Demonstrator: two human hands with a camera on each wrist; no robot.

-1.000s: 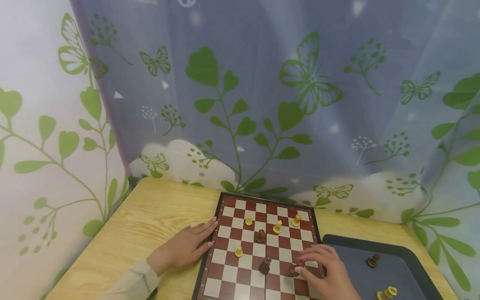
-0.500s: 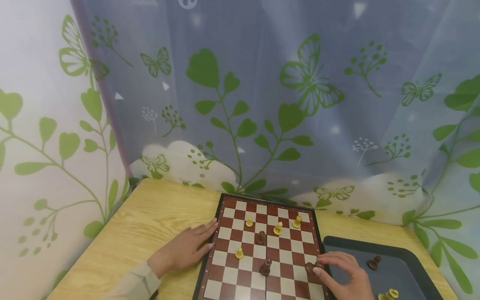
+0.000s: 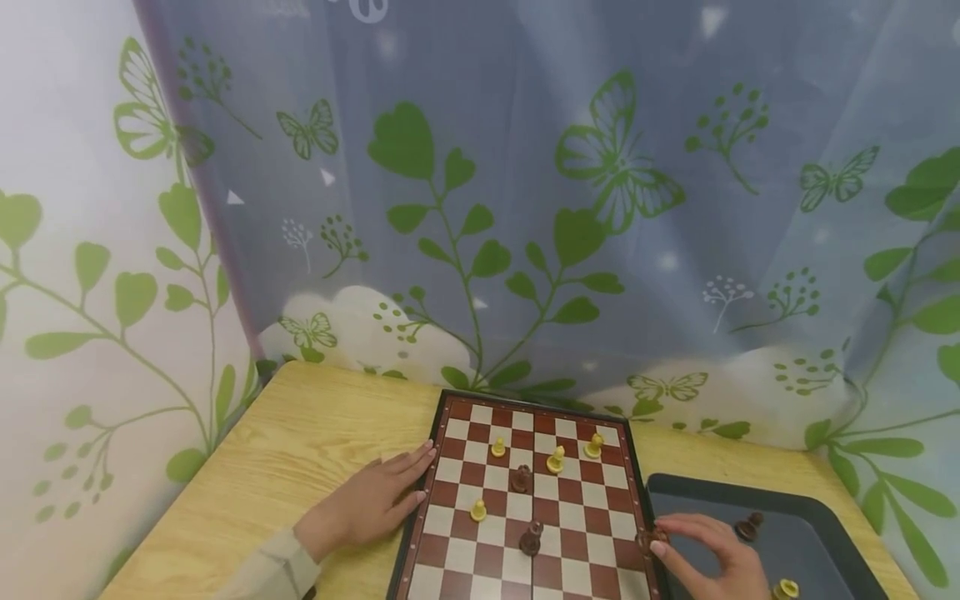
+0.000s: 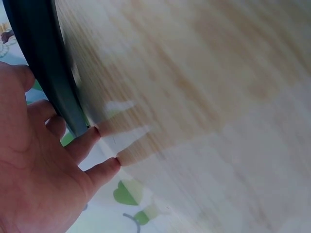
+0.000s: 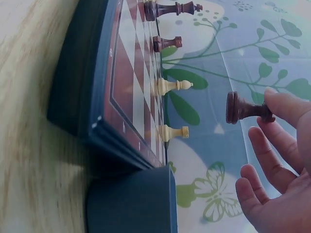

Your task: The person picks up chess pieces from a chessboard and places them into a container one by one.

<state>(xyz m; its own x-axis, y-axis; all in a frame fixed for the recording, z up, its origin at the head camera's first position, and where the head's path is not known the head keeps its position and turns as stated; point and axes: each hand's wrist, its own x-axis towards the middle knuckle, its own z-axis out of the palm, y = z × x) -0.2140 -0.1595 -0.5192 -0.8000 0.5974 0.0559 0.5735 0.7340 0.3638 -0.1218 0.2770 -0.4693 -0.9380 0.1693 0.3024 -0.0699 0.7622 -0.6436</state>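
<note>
My right hand (image 3: 716, 550) pinches a dark brown rook (image 5: 245, 110) between thumb and fingertips, above the right border of the chessboard (image 3: 491, 550). In the right wrist view the rook is clear of the board, its wide base pointing away from the hand and its top partly covered by the fingers. My left hand (image 3: 367, 504) lies with straight fingers against the board's left edge, fingertips at the frame. On the board stand dark pieces, among them a dark king (image 5: 172, 9) and another dark rook (image 5: 167, 43). Several pale yellow pieces, including a bishop (image 3: 555, 460), stand there too.
A dark tray (image 3: 810, 521) sits right of the board, partly behind my right hand. It holds a dark pawn (image 3: 749, 527) and a yellow piece (image 3: 785, 589). A wooden table (image 3: 330, 408) lies beneath, with a leaf-patterned curtain (image 3: 480, 208) behind.
My right hand has carried the dark rook from the board's right-hand squares rightward to its border near the tray. My left hand has stayed at the board's left edge.
</note>
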